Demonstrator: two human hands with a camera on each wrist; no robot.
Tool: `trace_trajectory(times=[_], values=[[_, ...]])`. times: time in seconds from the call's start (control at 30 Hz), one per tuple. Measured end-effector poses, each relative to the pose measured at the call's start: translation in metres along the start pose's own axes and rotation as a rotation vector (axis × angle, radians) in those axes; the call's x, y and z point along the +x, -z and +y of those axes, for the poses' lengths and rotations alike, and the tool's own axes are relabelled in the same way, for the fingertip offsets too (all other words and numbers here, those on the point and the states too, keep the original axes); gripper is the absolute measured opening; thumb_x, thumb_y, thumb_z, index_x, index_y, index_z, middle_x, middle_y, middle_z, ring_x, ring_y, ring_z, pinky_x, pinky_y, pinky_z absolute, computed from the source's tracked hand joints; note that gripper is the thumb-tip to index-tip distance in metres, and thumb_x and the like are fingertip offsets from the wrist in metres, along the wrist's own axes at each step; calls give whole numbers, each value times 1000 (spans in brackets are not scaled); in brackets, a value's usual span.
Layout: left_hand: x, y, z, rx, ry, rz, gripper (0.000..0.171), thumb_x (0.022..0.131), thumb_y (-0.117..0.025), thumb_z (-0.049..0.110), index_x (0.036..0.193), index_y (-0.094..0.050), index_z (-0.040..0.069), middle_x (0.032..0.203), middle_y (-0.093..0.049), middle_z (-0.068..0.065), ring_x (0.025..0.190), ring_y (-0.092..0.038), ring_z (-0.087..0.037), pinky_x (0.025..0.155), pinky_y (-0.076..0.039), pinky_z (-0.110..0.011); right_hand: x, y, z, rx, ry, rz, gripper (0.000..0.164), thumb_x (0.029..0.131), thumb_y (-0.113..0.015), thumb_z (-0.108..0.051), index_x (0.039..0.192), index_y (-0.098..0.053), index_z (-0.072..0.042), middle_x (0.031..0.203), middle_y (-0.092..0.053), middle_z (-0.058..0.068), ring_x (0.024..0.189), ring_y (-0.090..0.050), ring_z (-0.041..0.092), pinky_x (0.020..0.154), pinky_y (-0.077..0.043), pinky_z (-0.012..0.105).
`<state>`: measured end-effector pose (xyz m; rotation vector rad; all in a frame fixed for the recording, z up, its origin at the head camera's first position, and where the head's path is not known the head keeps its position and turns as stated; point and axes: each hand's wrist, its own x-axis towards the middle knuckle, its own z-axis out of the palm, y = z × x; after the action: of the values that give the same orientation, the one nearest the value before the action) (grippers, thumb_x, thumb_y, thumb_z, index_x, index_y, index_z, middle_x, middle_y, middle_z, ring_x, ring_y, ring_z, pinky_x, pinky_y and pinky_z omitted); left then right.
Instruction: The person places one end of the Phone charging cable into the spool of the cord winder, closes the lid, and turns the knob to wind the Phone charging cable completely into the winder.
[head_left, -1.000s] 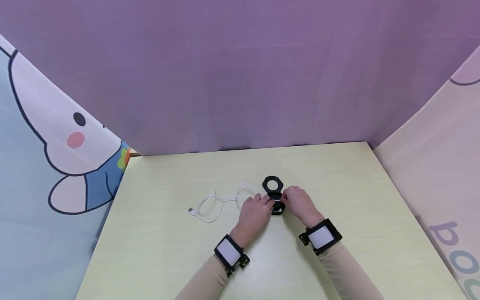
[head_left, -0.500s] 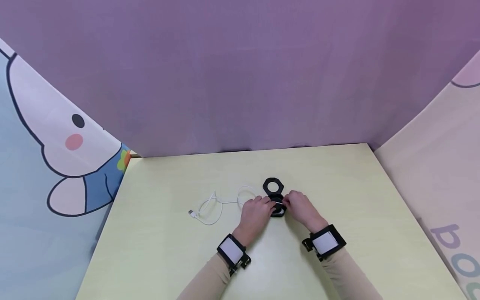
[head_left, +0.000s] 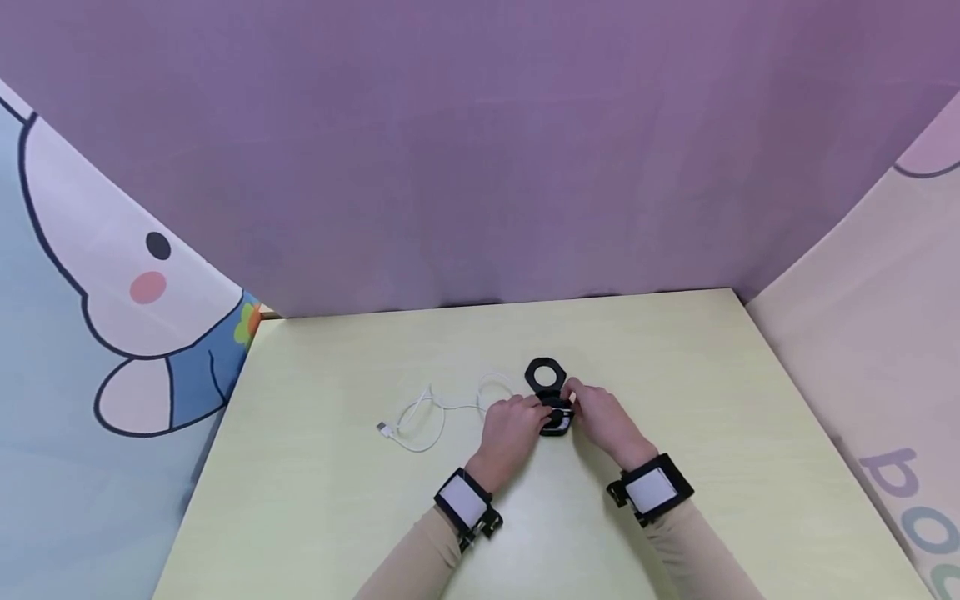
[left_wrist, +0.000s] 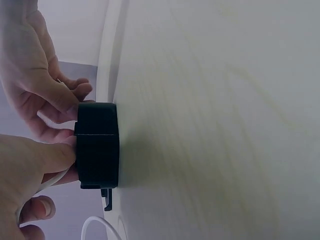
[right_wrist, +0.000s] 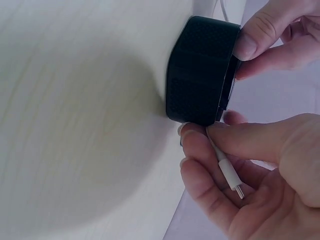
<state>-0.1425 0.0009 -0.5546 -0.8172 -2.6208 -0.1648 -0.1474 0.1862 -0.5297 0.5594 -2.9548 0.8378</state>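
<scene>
A black octagonal cable case (head_left: 557,427) sits on the table between both hands, its ring-shaped lid (head_left: 530,375) swung open toward the back. My left hand (head_left: 510,437) is at the case's left side; in the left wrist view its thumb and finger pinch the white USB cable (left_wrist: 54,181) at the top rim. At the right side, my right hand (head_left: 606,421) pinches the cable close to its small USB-C plug (right_wrist: 230,175), which points away from the case. The inside of the case is partly hidden by fingers.
Left of the case the rest of the white cable lies in loose loops on the pale table (head_left: 315,500), ending in a USB-A plug (head_left: 384,428). A purple cloth wall (head_left: 480,167) stands behind the table, with printed cloth panels at both sides.
The right hand's fingers have shifted slightly at the case's right edge, and the cable stretch between the hands now lies lower over the case. The left hand stays nearly in place.
</scene>
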Motion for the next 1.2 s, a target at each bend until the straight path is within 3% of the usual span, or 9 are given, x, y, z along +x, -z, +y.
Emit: trace_trajectory(times=[0.13,0.3,0.87,1.07,1.2], values=[[0,-2,0,8,-3,7,10,91,-78,36,96,-83,30,90,-75,13,72,-67,-7,51,-44,-21,0,0,1,20,-18,21,22,89,-61,15,103,-56,-1,68,-57,7,60,-51,20,55,-45,33],[1,-2,0,15,-9,10,10,91,-78,37,96,-83,31,90,-75,14,72,-66,-7,51,-44,-22,-1,3,0,70,-79,13,13,93,-64,10,100,-59,0,77,-65,10,66,-58,20,59,-48,33],[2,0,-1,7,-11,11,9,89,-80,37,95,-83,31,91,-76,13,70,-65,-7,49,-42,-21,-4,-2,10,53,-43,-25,17,92,-65,10,102,-60,-2,81,-68,11,71,-61,23,66,-53,41],[3,0,-1,7,-7,3,8,90,-79,36,95,-83,31,90,-76,14,70,-65,-8,50,-44,-22,-5,-5,9,53,-61,18,15,91,-66,10,99,-62,-2,86,-68,11,78,-64,24,72,-56,43],[3,1,-2,8,-10,6,8,89,-79,37,93,-83,31,90,-76,14,68,-64,-8,48,-42,-22,-3,-7,4,5,37,94,19,83,-70,14,96,-65,1,95,-67,14,88,-65,29,78,-57,45]])
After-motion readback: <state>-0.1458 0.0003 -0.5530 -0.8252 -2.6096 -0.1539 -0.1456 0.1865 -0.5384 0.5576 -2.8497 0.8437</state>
